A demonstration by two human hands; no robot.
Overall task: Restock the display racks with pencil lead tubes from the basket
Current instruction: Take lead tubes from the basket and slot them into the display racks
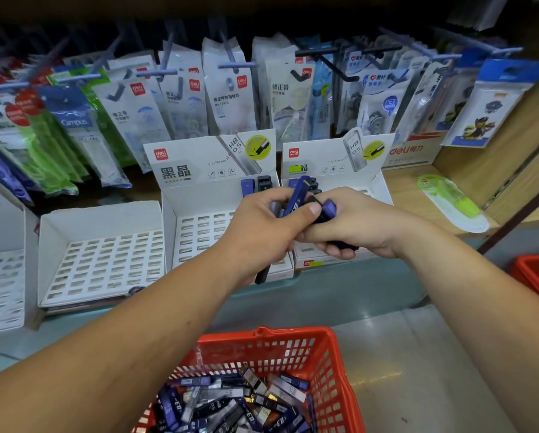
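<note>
- Both hands meet over the shelf at 12 o'clock from the basket [262,334], touching each other in front of the racks.
- Left hand [262,229]: fingers curled tight round a bundle [294,198] of tubes, thumb pressed across the front. One blue tube sticks up toward 1 o'clock; a dark tube end [262,273] pokes out below the fist toward 6.
- Right hand [365,226]: fingers curled under and clamped on a purple tube [330,208]. Its long axis runs roughly 11 to 5, cap end up by the left thumb.
- Key relation: the purple tube lies just at 3 o'clock of the bundle, so the right hand looks to be the one drawing a single tube off. That is a judgement.
- Right rack [380,189] sits directly behind and under the right hand, nearer than any other. Its slots are mostly hidden by the hands.
- Mid rack [199,226] lies at 9 o'clock of the hands, with many open slots and a few stocked tubes [257,184] at its back right.
- Left rack [105,260], further toward 9, shows only bare slots.
- To seat it, the tube likely needs turning upright, end down into a slot.
- Loose tubes [230,401] lie heaped every which way in the basket, so plenty is left to stock.
</note>
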